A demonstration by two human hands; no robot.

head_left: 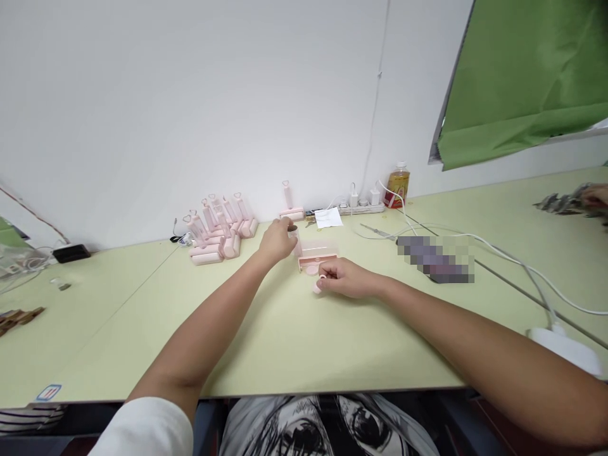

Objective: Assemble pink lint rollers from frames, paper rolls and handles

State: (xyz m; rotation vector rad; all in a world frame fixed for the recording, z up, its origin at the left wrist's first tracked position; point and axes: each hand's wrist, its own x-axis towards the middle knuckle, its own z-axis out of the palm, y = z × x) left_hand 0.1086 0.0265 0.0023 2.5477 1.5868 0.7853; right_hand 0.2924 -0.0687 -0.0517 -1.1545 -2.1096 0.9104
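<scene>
My left hand (pixel 279 240) is closed at the top of a small clear, pinkish cylinder (pixel 297 246) with a dark end. That cylinder stands beside a pale pink hinged case (pixel 327 258), which lies with its lid up on the table. Just in front of the case, my right hand (pixel 349 278) pinches a small pale pink piece (pixel 317 288); the fingers hide part of it. Behind my left hand, one pink lint roller (pixel 291 212) with a heart-ended handle sits near the wall.
Several similar pink rollers (pixel 216 231) cluster at the back left. A power strip (pixel 363 208), white paper (pixel 329 218) and a bottle (pixel 398 187) line the wall. White cables cross the right side, near scissors (pixel 377 231) and a blurred object (pixel 434 258). Another person's hand (pixel 596 195) shows far right.
</scene>
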